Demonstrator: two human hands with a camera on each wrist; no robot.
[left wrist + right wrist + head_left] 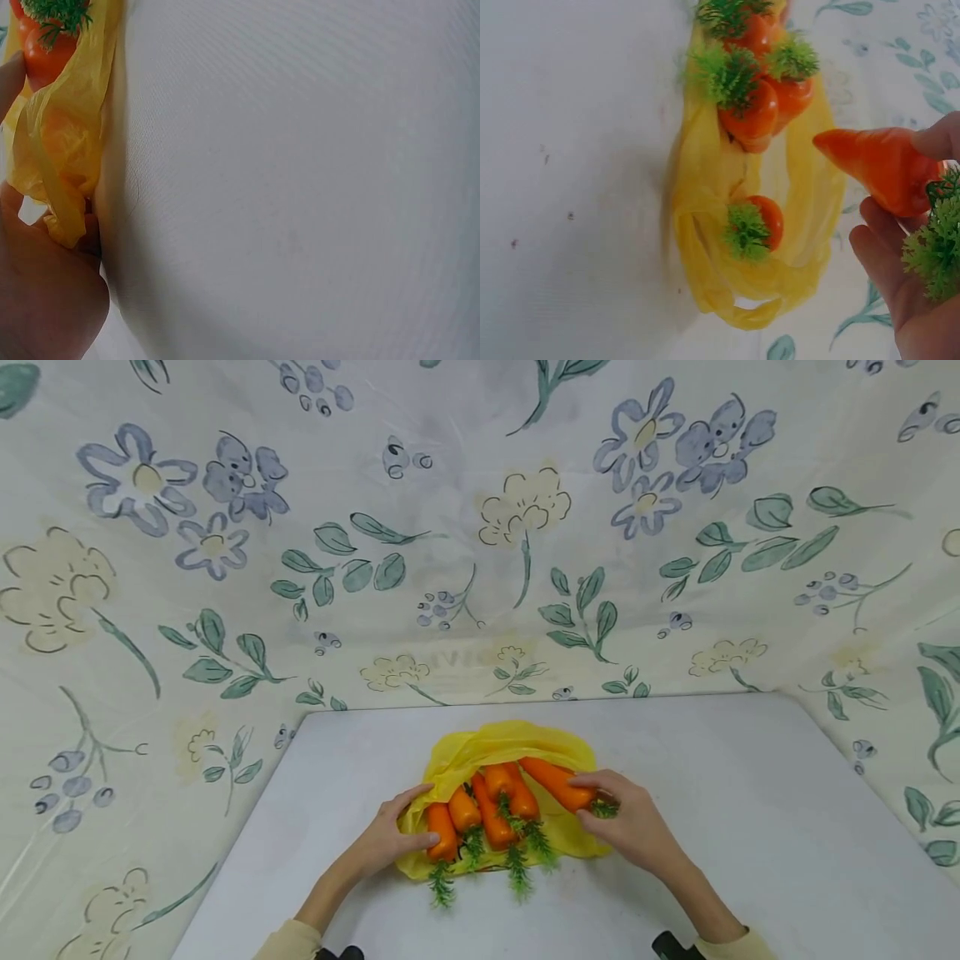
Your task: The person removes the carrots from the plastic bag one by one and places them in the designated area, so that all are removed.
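A yellow plastic bag (517,735) lies on the white table with its mouth toward me. Several orange toy carrots (491,810) with green leafy tops rest inside, their tops at the mouth. My left hand (386,839) grips the left side of the bag, the thumb over the leftmost carrot (442,831). The left wrist view shows the bag's edge (67,217) between the fingers. My right hand (630,818) holds one carrot (551,779) near its leafy end, the tip pointing at the bag's mouth. In the right wrist view, that carrot (881,161) is raised beside the open bag.
The white table (757,793) extends around the bag on all sides. A flowered cloth (480,560) hangs behind the table and at both sides. In the right wrist view, one carrot (769,221) lies apart from the others in the bag.
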